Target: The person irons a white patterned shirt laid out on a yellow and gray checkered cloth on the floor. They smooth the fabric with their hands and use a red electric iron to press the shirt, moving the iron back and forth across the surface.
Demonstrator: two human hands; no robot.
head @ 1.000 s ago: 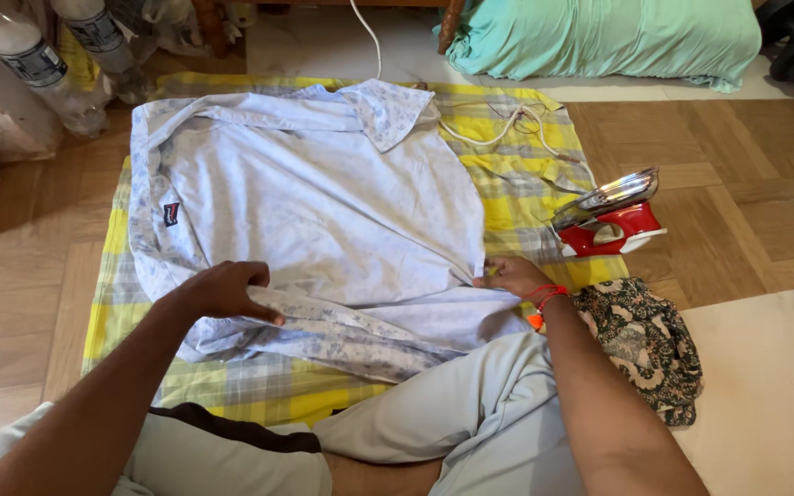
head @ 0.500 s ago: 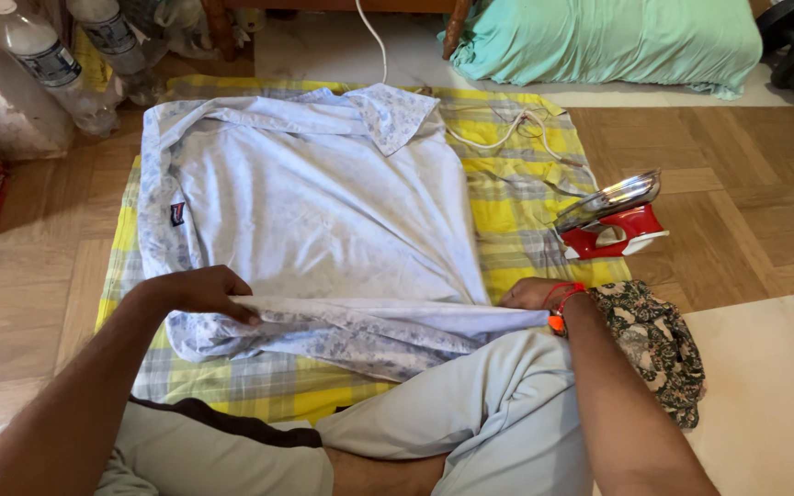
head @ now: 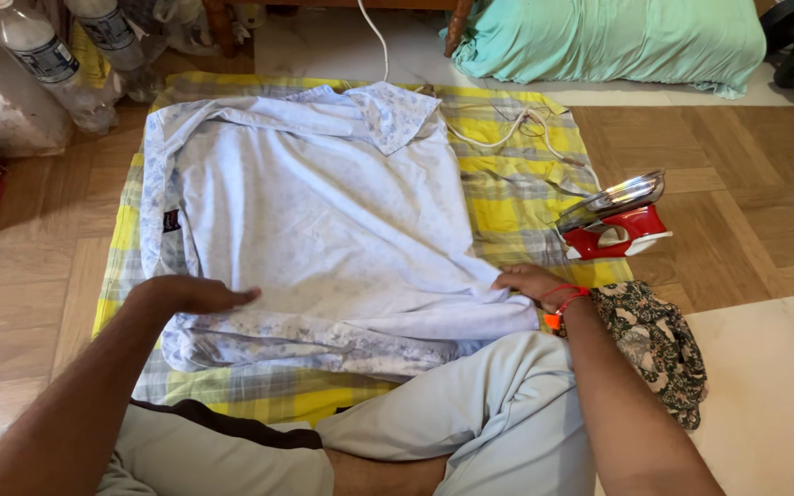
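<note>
A big yellow checked cloth (head: 516, 197) lies on the wooden floor (head: 737, 184). On top of it lies a pale blue shirt (head: 323, 211), spread out flat, with its collar at the far end. The near edge of the shirt is folded and a bit bunched up.

The person sits cross-legged just behind the shirt. The left hand (head: 197, 295) lies flat on the near left part of the shirt, fingers out straight, holding nothing. The right hand (head: 527, 279) is at the near right corner of the shirt. Its fingers look closed on the corner, but I cannot tell for sure how tight the pinch is.

A red iron (head: 613, 219) stands on its back end at the right edge of the cloth, close to the right hand. Its white cord (head: 507, 129) runs over the cloth. A dark flowered cloth (head: 654, 344) lies just beside the right wrist.

The iron may be hot. If the right arm swings out, it could bump the iron and knock it over. The cord could snag too. If only one corner is tugged, the shirt could wrinkle again.
</note>
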